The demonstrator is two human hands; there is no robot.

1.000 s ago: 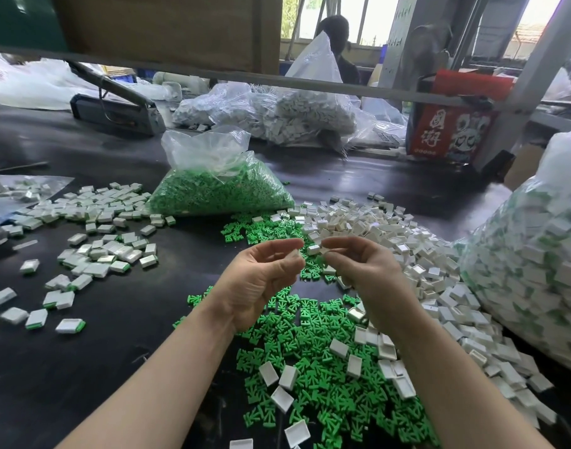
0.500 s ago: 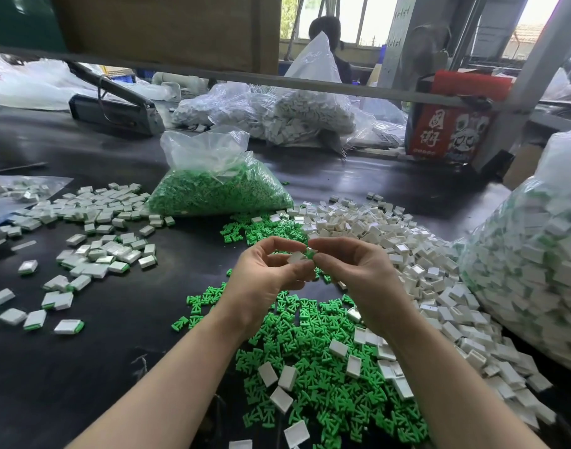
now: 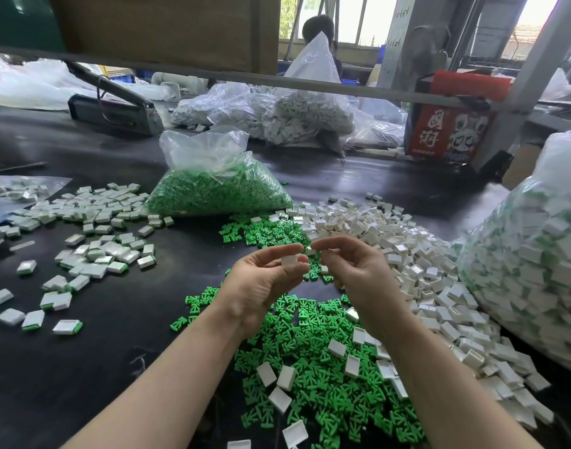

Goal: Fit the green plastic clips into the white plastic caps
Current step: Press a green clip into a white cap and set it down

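Note:
My left hand (image 3: 264,280) is raised over the table and pinches a white plastic cap (image 3: 289,261) between thumb and forefinger. My right hand (image 3: 352,267) hovers just to its right, a small gap apart, with forefinger and thumb curled toward each other; whether they pinch anything is hidden. Loose green clips (image 3: 310,367) lie heaped under both wrists. A pile of empty white caps (image 3: 391,241) spreads to the right, touching the green heap.
A clear bag of green clips (image 3: 213,189) stands behind the hands. Finished white-and-green pieces (image 3: 93,247) are scattered at the left. A large bag of finished pieces (image 3: 533,270) fills the right edge. More bags (image 3: 287,115) and a red box (image 3: 449,128) stand at the back.
The hands came together half a second ago with a green clip at the cap, and have now drawn slightly apart. The left hand still holds the white cap.

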